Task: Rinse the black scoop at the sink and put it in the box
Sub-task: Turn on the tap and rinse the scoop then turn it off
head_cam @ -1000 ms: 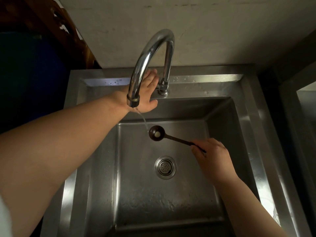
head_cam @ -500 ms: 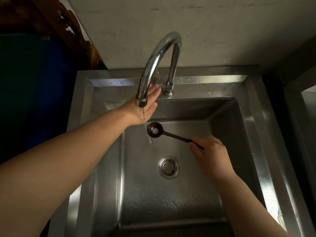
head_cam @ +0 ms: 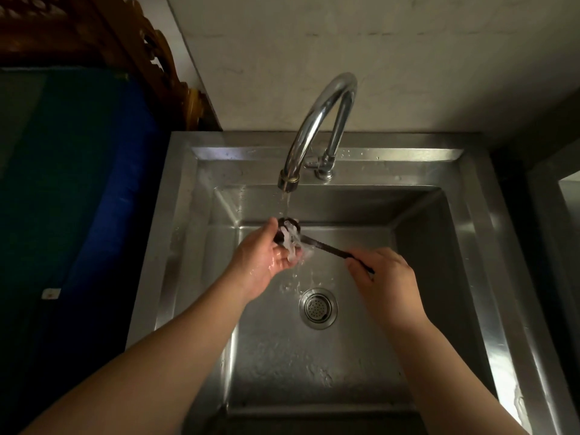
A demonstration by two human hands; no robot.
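A stainless-steel sink [head_cam: 480, 246] fills most of the view, its square basin set against a pale, stained wall [head_cam: 408, 58]. To its left lies a dark blue and green surface [head_cam: 78, 183], with carved brown woodwork [head_cam: 150, 58] rising behind it. A curved chrome faucet [head_cam: 317, 120] arches forward from the back ledge, and a stream of water [head_cam: 285, 204] falls from its spout. Two bare forearms reach in from the bottom of the frame.

The left hand [head_cam: 266, 259], wet and cupped palm-up, sits under the stream with its fingers curled around the bowl of the black scoop [head_cam: 326, 246]; its grip is closed loosely on the bowl. The right hand [head_cam: 383, 277], knuckles up, holds the far end of the thin handle, its grip pinched shut on it.

The scoop is held over the middle of the basin, directly below the spout, its handle slanting down toward the right. Water splashes white over the bowl and the left fingers, hiding much of the bowl's rim, and runs off toward the round perforated drain [head_cam: 318, 308] just below the hands. Droplets bead on the back ledge beside the faucet base.
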